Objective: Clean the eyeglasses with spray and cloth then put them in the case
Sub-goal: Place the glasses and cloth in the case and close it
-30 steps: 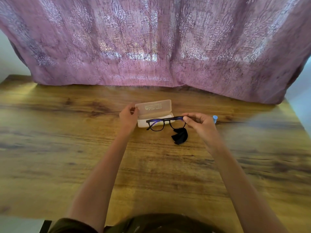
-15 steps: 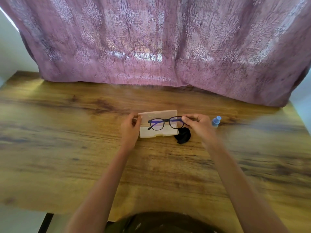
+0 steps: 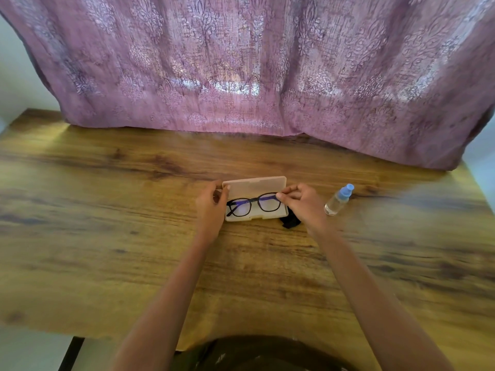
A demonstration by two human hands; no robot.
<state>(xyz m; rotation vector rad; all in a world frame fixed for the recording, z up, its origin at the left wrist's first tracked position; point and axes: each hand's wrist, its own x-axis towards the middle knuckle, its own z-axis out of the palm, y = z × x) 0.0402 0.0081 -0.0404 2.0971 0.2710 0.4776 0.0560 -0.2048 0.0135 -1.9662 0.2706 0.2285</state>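
Glasses (image 3: 253,207) over the open case (image 3: 255,217)

Glasses lie long-ways from left to right, the same way the case lies. That matters most for the next move, because they can only drop in if both line up. They seem lined up well now. The dark frame sits over the bottom half of the case. The lid (image 3: 254,186) stands open behind it, on the far side.

The right hand (image 3: 304,206) is the one nearest the glasses. Its thumb and fingers pinch the right end of the frame. That end looks a bit higher than the left end, which seems to dip into the case. I cannot tell if the frame touches the bottom yet.

The left hand (image 3: 211,207) holds the left end of the case, with its fingers curled at the edge by the lid. I think it keeps the case from sliding.

The black cloth (image 3: 290,223) lies on the table (image 3: 107,236) just beside the case, partly hidden under the right hand. The spray bottle (image 3: 338,200) with its blue cap is further right, apart from the hand. A pink curtain (image 3: 241,62) hangs behind the table.

The cleaning looks done, I think. What is left is to lower the right end, let go, and shut the lid.
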